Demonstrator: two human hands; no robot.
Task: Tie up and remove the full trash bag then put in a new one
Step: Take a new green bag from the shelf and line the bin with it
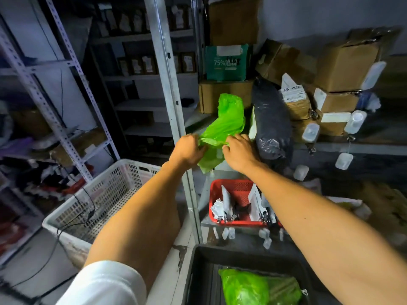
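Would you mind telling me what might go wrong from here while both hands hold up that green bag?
1. The left hand and right hand pinch the thin green bag close together; pulling it open hard might tear it.
2. The black bin below already holds green plastic, so the new bag may bunch over it.

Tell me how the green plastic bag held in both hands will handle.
The green plastic bag looks thin and crumpled, so probably floppy and very light. It droops below the left hand and right hand, so it likely will not hold shape. Its glossy film may slip.
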